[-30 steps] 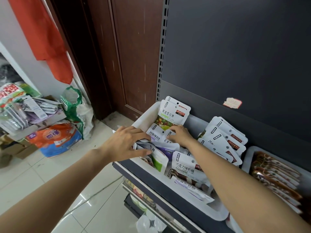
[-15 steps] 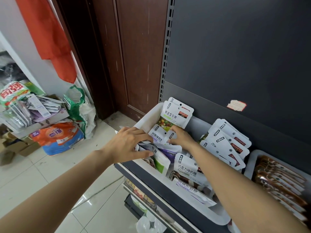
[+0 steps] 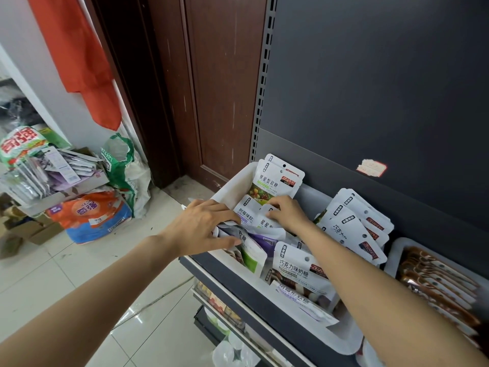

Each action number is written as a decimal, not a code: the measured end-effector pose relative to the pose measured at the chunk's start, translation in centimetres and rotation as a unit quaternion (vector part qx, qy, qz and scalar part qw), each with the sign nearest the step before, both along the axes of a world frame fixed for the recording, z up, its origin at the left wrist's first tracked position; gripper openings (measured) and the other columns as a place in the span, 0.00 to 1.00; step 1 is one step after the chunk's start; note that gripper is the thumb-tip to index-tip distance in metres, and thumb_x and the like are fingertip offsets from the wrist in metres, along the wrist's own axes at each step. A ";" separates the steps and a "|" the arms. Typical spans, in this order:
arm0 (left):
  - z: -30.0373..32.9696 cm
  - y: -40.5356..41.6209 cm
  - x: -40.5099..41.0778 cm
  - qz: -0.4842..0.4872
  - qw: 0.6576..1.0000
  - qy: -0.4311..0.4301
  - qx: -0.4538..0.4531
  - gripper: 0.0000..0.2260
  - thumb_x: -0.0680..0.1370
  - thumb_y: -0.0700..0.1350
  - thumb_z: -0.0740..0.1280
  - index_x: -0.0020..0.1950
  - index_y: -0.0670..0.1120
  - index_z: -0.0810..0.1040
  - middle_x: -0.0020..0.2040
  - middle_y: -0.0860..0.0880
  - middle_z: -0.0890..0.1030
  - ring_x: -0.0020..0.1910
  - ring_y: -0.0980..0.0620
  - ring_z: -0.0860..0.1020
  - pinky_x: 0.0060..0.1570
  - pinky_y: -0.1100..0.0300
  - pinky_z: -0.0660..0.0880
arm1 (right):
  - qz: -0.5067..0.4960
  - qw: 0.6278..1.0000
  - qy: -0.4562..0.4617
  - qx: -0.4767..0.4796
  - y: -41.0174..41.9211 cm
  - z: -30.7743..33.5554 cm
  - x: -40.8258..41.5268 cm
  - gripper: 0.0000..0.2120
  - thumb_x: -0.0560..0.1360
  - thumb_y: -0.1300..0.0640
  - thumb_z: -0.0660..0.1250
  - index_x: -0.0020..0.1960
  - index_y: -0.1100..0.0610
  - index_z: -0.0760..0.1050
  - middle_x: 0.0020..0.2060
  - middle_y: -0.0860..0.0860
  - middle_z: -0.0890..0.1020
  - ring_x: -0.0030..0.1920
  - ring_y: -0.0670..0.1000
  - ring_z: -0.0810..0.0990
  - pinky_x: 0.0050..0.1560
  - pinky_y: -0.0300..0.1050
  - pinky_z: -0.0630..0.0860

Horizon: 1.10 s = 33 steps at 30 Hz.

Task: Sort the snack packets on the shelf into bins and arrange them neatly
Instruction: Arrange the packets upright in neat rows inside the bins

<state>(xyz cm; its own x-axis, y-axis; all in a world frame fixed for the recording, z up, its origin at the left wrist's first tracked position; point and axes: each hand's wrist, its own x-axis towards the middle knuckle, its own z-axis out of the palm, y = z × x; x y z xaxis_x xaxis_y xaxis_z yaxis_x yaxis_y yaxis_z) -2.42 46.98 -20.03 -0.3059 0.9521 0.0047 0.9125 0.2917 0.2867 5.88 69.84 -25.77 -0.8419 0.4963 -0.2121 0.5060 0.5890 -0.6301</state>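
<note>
A white bin [image 3: 232, 186] on the dark shelf holds a jumble of white snack packets. My left hand [image 3: 201, 229] grips a bunch of purple and green packets [image 3: 251, 247] at the bin's left front, thumb under, fingers over. My right hand [image 3: 288, 213] pinches the top edge of small white packets [image 3: 264, 221] in the bin's middle. Two upright packets [image 3: 275, 181] lean against the bin's back wall. A chocolate-candy packet [image 3: 296, 268] lies near the front. A stack of white packets [image 3: 354, 223] leans to the right.
A second white bin [image 3: 397, 247] at right holds several brown packets [image 3: 434, 282]. Lower shelves [image 3: 225, 308] show below. On the tiled floor at left sit a cardboard box of packets [image 3: 53, 176], an orange bag [image 3: 90, 215] and a green-white sack [image 3: 124, 170]. A brown door [image 3: 211, 88] stands behind.
The view has shifted slightly. My right hand has crept a little toward the bin's back over the small packets. My left hand keeps its grip on the same bunch.
</note>
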 end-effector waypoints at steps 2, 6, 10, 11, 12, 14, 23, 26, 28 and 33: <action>0.1 0.0 0.1 0.007 1.000 0.005 0.002 0.30 0.70 0.71 0.49 0.61 0.56 0.74 0.58 0.57 0.77 0.58 0.56 0.72 0.57 0.60 0.58 | 0.010 1.000 0.008 0.012 -0.2 0.9 0.0 0.09 0.72 0.57 0.70 0.52 0.52 0.80 0.52 0.52 0.83 0.52 0.54 0.80 0.54 0.50 0.77; 1.0 0.8 0.5 0.044 0.999 0.010 -0.006 0.31 0.70 0.72 0.53 0.64 0.55 0.70 0.60 0.55 0.75 0.60 0.53 0.72 0.59 0.56 0.61 | 0.037 0.996 0.074 0.016 -1.0 3.7 0.0 0.04 0.69 0.57 0.73 0.43 0.51 0.82 0.41 0.48 0.83 0.47 0.51 0.80 0.51 0.51 0.76; 1.4 3.1 1.6 0.072 0.997 0.023 0.008 0.38 0.71 0.64 0.66 0.75 0.52 0.55 0.68 0.54 0.67 0.67 0.53 0.66 0.60 0.54 0.62 | 0.031 0.987 0.142 -0.072 -2.5 6.8 0.1 0.06 0.70 0.59 0.74 0.46 0.55 0.81 0.38 0.48 0.82 0.42 0.45 0.79 0.45 0.36 0.73; 1.4 3.6 1.6 0.082 0.996 0.018 0.009 0.41 0.71 0.63 0.67 0.76 0.51 0.51 0.70 0.53 0.64 0.68 0.53 0.64 0.61 0.53 0.61 | 0.025 0.985 0.139 -0.097 -2.6 7.1 0.1 0.07 0.71 0.59 0.73 0.48 0.57 0.80 0.40 0.49 0.82 0.45 0.46 0.80 0.46 0.35 0.72; 1.4 4.1 1.6 0.088 0.996 0.011 0.005 0.42 0.71 0.63 0.67 0.77 0.51 0.49 0.72 0.53 0.62 0.69 0.53 0.63 0.62 0.53 0.60 | 0.014 0.984 0.128 -0.123 -2.5 7.4 0.3 0.09 0.72 0.58 0.72 0.51 0.57 0.78 0.44 0.51 0.82 0.48 0.47 0.80 0.48 0.37 0.72; 1.4 4.6 1.6 0.080 0.997 -0.013 -0.009 0.37 0.72 0.61 0.67 0.76 0.53 0.55 0.72 0.54 0.65 0.69 0.53 0.65 0.64 0.53 0.58 | -0.011 0.982 0.085 -0.170 -1.8 7.6 0.7 0.11 0.73 0.56 0.70 0.54 0.55 0.73 0.50 0.52 0.81 0.51 0.49 0.79 0.51 0.42 0.73; 0.9 2.8 0.3 0.006 1.000 -0.008 -0.024 0.29 0.67 0.71 0.53 0.57 0.58 0.78 0.54 0.62 0.78 0.54 0.59 0.74 0.55 0.58 0.59 | -0.083 0.988 0.084 -0.099 1.1 4.2 2.0 0.13 0.76 0.61 0.63 0.60 0.53 0.74 0.57 0.50 0.78 0.57 0.49 0.76 0.55 0.43 0.72; 1.0 2.1 0.2 -0.001 0.999 -0.008 -0.039 0.31 0.66 0.72 0.50 0.59 0.59 0.77 0.56 0.63 0.77 0.57 0.61 0.73 0.54 0.59 0.57 | -0.051 0.992 0.053 -0.098 0.7 2.9 1.0 0.21 0.76 0.62 0.65 0.68 0.56 0.68 0.64 0.54 0.74 0.62 0.53 0.73 0.60 0.46 0.71; 1.0 1.9 0.4 0.002 0.999 -0.007 -0.034 0.33 0.65 0.73 0.48 0.59 0.59 0.77 0.56 0.62 0.77 0.57 0.60 0.73 0.55 0.58 0.59 | 0.000 0.994 0.017 -0.109 0.1 1.9 0.4 0.27 0.76 0.61 0.67 0.72 0.55 0.63 0.68 0.54 0.70 0.66 0.53 0.70 0.63 0.46 0.69; 1.1 1.5 0.9 0.014 0.999 -0.002 -0.039 0.33 0.64 0.73 0.46 0.60 0.60 0.75 0.56 0.63 0.76 0.57 0.61 0.72 0.54 0.60 0.56 | 0.076 0.987 -0.032 -0.136 -0.7 0.1 -1.0 0.35 0.73 0.59 0.71 0.75 0.56 0.57 0.71 0.54 0.67 0.71 0.51 0.66 0.71 0.47 0.62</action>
<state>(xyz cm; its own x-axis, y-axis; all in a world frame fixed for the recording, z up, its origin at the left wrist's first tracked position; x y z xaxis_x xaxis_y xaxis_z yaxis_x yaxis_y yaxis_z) -1.57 48.48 -18.92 -0.3331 0.9403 -0.0703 0.9023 0.3395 0.2657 4.89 69.14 -25.62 -0.8825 0.2826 -0.3759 0.4692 0.4746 -0.7448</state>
